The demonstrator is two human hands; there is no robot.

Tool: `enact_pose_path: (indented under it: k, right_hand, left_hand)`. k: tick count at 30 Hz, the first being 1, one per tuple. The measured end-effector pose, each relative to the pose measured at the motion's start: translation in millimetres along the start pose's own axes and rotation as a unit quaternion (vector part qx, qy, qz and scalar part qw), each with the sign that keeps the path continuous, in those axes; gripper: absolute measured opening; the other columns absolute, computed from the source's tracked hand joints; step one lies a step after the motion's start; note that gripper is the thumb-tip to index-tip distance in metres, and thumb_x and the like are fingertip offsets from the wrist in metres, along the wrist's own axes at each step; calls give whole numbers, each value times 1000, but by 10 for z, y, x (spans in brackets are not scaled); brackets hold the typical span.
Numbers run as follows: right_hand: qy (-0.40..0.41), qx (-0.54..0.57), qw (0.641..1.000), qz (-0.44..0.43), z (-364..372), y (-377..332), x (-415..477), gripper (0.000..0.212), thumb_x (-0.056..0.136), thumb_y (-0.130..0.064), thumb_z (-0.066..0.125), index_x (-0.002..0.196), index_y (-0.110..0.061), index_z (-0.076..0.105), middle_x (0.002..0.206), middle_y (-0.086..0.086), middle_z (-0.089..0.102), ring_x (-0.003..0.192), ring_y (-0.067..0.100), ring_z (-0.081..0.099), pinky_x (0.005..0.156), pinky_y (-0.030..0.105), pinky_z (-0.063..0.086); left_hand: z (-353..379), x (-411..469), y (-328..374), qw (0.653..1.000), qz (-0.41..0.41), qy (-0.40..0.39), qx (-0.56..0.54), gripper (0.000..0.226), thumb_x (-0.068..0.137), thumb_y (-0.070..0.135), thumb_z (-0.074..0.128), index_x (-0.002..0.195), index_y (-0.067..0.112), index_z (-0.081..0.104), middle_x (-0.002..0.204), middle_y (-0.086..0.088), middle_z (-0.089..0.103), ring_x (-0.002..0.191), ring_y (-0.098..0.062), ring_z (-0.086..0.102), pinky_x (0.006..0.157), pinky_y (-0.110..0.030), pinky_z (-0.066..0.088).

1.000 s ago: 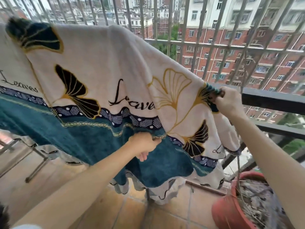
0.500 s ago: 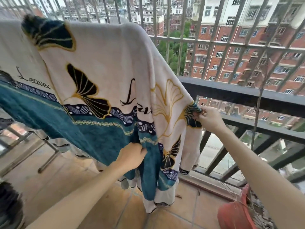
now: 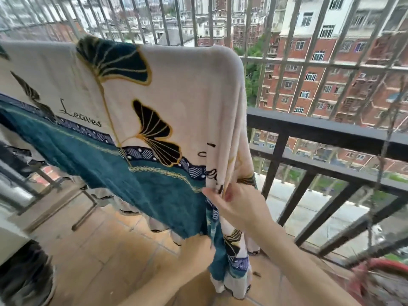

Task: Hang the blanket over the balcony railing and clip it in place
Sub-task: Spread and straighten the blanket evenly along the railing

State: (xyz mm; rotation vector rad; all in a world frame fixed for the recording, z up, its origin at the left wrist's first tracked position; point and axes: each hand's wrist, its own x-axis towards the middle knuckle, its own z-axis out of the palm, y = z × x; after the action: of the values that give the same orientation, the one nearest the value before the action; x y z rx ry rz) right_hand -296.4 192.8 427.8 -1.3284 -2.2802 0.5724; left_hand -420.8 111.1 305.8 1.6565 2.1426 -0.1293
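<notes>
While the cream and teal fleece blanket with black-and-gold ginkgo leaves (image 3: pixel 176 96) hung folded over a support at 12 o'clock, the cloth covered that support, so I could not tell which bar carried it. The black metal balcony railing (image 3: pixel 320 131) ran from centre toward 3 o'clock, just beside the blanket's right edge.

The right hand (image 3: pixel 238 208), just below centre, pinched that bunched side edge between thumb and fingers. Judged purpose: gathering the edge so it drops straight and gives a thick fold for a clip.

The left forearm (image 3: pixel 176 281) rose from 6 o'clock under the teal hem. The left hand was hidden by cloth, so its state could not be determined; it was probably steadying the lower panel.

No clip was visible. Judgement: draping nearly done, clipping not yet begun.

A blurred red pot (image 3: pixel 362 277) sat at 5 o'clock, near the railing's foot.
</notes>
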Motion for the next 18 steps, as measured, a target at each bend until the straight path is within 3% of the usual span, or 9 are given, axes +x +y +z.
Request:
enact_pose_path:
  k: [2,4,5,6,9,12,13,16,18]
  right_hand:
    - [2,-49,999,-11,197,-57,44,58,95,-61,33,61,-16,46,52,-1,47,52,28,58,48,36,48]
    - [-20,-109,991,-75,461,-83,-8,47,102,-37,19,98,-14,60,64,4,46,48,24,45,41,32,30]
    - [-49,-104,990,-83,590,-74,-62,43,102,-26,18,116,-13,56,72,6,43,52,23,41,42,30,24]
    - [-73,-105,989,-73,728,-40,-107,41,102,-19,19,122,-15,54,77,6,42,57,22,43,44,29,23]
    - [-152,-130,980,-13,1040,135,-256,53,90,-11,17,98,-22,68,62,0,39,42,19,33,38,25,19]
    - [-188,-117,970,99,1409,422,-287,18,72,-8,60,66,-23,67,44,-5,45,30,16,40,32,20,27]
    - [-196,-97,969,112,1479,482,-270,18,62,-8,75,61,-23,65,42,-5,47,29,16,43,30,20,29]
    - [-184,-15,972,144,1368,471,-150,21,54,-13,86,65,-22,70,43,-5,51,30,13,48,28,17,29]
    - [-183,-41,977,98,1202,391,-160,6,83,-28,68,85,-23,72,57,-7,53,45,8,50,36,20,28]
  left_hand:
    - [62,23,-136,1000,3,-11,24,35,99,24,39,95,0,63,101,-19,67,94,-34,64,71,-36,45]
    - [137,40,-281,998,14,-24,61,34,100,23,37,99,2,63,103,-17,67,93,-32,65,68,-33,42]
    - [189,35,-344,996,21,-35,76,33,100,22,36,101,3,64,104,-16,67,90,-31,64,67,-32,40]
    - [252,26,-401,995,16,-51,80,33,101,22,36,103,3,63,104,-16,67,86,-29,62,67,-31,38]
    - [512,9,-516,993,2,-101,67,26,100,19,38,101,8,62,101,-16,64,89,-30,62,74,-36,47]
    - [723,8,-567,988,-14,-147,36,31,100,20,37,108,3,62,114,-20,63,100,-34,64,80,-39,52]
    - [753,5,-580,988,-12,-150,22,34,101,25,36,108,4,62,112,-19,64,99,-34,65,80,-40,52]
    - [712,41,-605,987,-9,-157,-34,45,102,44,29,111,12,59,103,-11,63,91,-29,62,80,-39,49]
    - [600,62,-645,984,-10,-154,-93,46,99,53,28,116,20,55,103,-3,61,88,-24,60,82,-36,50]
